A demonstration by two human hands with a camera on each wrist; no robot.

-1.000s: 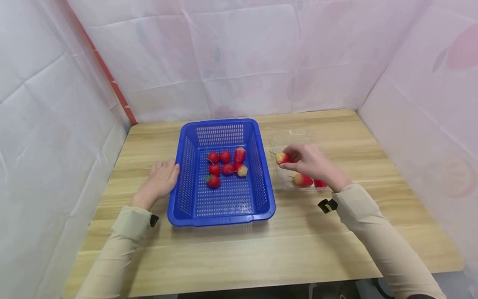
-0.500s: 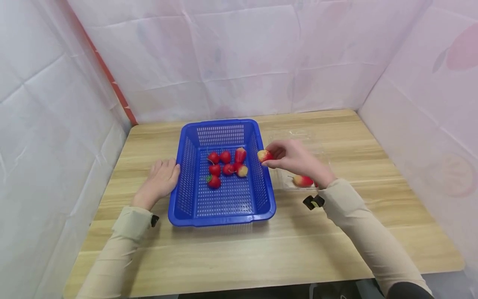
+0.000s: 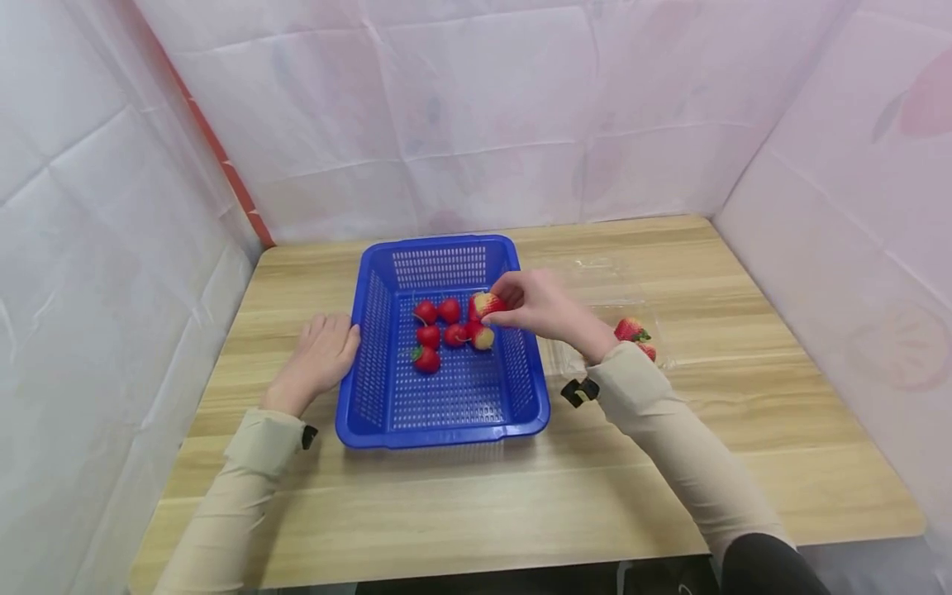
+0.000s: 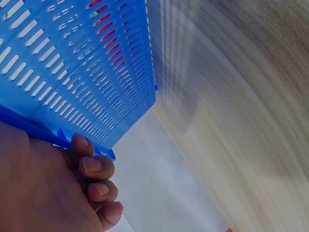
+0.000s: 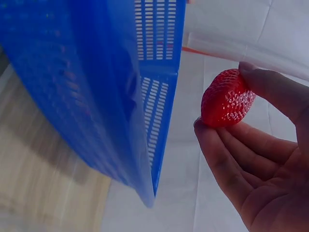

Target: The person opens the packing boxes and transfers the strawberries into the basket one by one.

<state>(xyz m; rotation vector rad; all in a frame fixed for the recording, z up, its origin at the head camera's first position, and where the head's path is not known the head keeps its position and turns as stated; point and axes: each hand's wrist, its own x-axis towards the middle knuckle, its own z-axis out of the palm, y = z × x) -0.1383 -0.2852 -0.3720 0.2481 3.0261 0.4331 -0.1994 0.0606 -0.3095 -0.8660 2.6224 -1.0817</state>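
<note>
My right hand [image 3: 539, 310] pinches a red strawberry with a pale yellow end [image 3: 488, 305] between thumb and fingertips, over the right side of a blue plastic basket [image 3: 439, 440]. In the right wrist view the strawberry [image 5: 227, 99] shows its dimpled red skin. Inside the basket lie several small round red fruits [image 3: 427, 336], a strawberry with green leaves [image 3: 426, 359] and a red-and-yellow one [image 3: 482, 337]. At the basket's left rim, my left hand [image 3: 320, 359] holds on, its fingertips [image 4: 99, 166] curled beside the rim in the left wrist view.
A clear plastic box [image 3: 565, 359] stands right of the basket, partly hidden by the right arm. Red strawberries with green leaves [image 3: 631, 330] lie in it. The wooden table [image 3: 446, 512] has pale cloth screens [image 3: 483, 124] on its back and sides.
My right hand has carried the strawberry left, from above the clear box to over the basket. More strawberries in the box have come into sight. The left hand keeps its place.
</note>
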